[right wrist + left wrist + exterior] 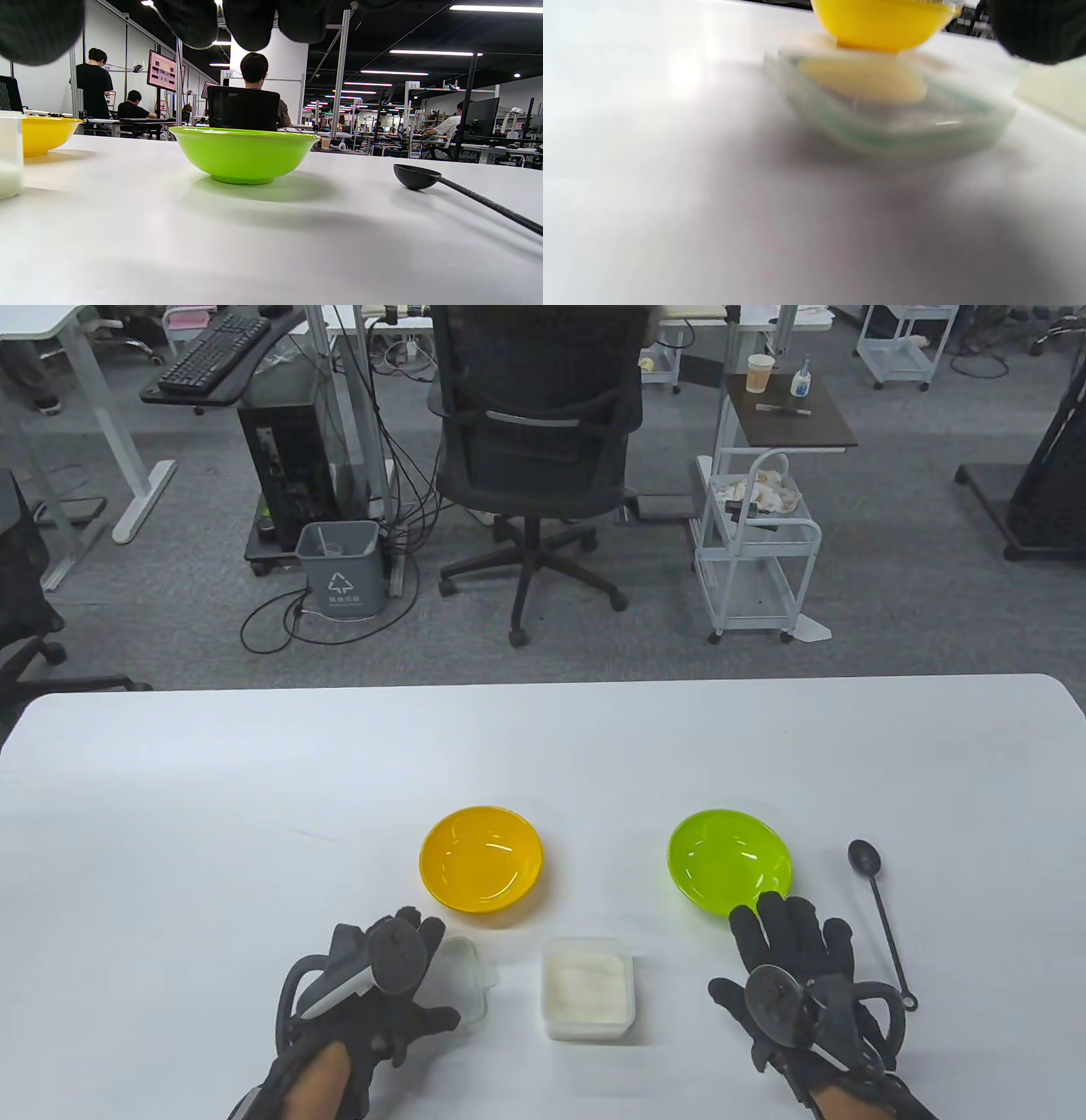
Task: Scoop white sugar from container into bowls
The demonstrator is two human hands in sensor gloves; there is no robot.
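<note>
A clear container [588, 988] of white sugar stands open near the front of the white table [254, 831]. Its lid [471, 980] lies flat to its left, blurred in the left wrist view [882, 123]. My left hand [428, 971] hovers over the lid's left edge; its fingertips [1039, 29] are off the lid. An empty yellow bowl [481, 858] sits behind, an empty green bowl [730, 861] to the right. My right hand [751, 950] rests flat with fingers spread, just in front of the green bowl [244, 152]. A black spoon [882, 916] lies right of it.
The spoon [424, 176] lies with its bowl away from me and its handle toward the front edge. The yellow bowl [44, 133] and the container [9, 152] show at the left in the right wrist view. An office chair [534, 432] stands beyond the table.
</note>
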